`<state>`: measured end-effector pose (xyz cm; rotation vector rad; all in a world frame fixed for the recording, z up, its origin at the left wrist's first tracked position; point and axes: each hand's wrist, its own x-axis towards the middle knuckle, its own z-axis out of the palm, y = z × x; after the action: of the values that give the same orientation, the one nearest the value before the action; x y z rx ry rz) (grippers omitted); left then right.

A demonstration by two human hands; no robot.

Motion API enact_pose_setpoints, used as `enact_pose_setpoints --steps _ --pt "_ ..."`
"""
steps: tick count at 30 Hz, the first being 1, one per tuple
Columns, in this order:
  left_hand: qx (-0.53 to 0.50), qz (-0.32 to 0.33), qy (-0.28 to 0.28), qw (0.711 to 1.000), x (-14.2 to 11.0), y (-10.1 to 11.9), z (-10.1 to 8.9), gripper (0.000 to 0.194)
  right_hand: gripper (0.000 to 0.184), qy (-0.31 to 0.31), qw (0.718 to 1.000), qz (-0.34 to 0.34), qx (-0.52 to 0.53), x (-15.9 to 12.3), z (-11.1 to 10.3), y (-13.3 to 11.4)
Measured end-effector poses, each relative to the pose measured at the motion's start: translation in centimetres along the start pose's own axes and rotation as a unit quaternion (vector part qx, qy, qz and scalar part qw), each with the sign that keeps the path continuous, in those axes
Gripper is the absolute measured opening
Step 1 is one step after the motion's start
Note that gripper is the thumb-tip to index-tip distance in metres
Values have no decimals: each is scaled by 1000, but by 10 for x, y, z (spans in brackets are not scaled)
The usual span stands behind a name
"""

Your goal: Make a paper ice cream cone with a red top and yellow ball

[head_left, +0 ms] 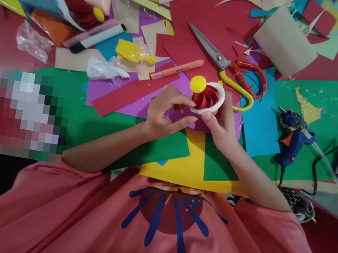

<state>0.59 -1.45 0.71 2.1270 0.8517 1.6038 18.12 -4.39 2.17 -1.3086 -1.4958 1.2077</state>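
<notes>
My right hand [222,127] is closed around a craft ice cream cone, its thumb against the white rim [219,102]. Inside that rim sits a pleated red swirl [205,98], and a yellow ball [198,84] is at its upper left. The cone's lower part is hidden by my hand. My left hand [167,111] is at the left side of the cone, with an index fingertip touching the red swirl near the rim. Its thumb is stretched out below, apart from the index finger. Just beyond my hands lie large scissors [221,62] with red and yellow handles.
A blue glue gun [294,143] with a cord rests at right on green paper [332,97]. An orange marker [177,69], bagged white clay [105,69] and bagged yellow clay [132,52] lie beyond my left hand. Other paper cones [46,4] are at upper left. Paper scraps cover the table.
</notes>
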Motion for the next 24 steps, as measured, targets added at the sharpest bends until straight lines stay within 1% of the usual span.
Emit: enact_pose_setpoints --steps 3,5,6,8,11,14,16,18,20,24 --pt "39 78 -5 996 4 -1 -2 15 63 -8 1000 -13 -7 1 0 0" --pt "67 97 -23 993 6 0 -4 14 65 -18 999 -33 -9 3 0 1" --pt "70 88 -31 993 6 0 -4 16 67 -22 999 -42 -12 4 0 1" --pt "56 50 -44 996 6 1 -6 18 69 -23 998 -53 -23 5 -1 3" --pt "13 5 -28 1000 2 -1 -5 16 68 -22 997 -59 -36 5 -2 6" --pt "-9 11 5 1000 0 -5 -2 12 66 -23 997 -71 -27 4 -2 8" --pt "-14 12 12 1000 -1 -6 0 9 63 -22 997 -77 -16 4 -2 8" --pt "-22 10 13 1000 0 -7 0 9 59 -18 998 -59 -1 5 -2 8" --pt "-26 10 10 1000 0 -7 0 10 58 -18 999 -17 21 5 0 6" --pt "-24 4 18 1000 1 -7 0 6 60 -42 990 61 118 7 3 2"
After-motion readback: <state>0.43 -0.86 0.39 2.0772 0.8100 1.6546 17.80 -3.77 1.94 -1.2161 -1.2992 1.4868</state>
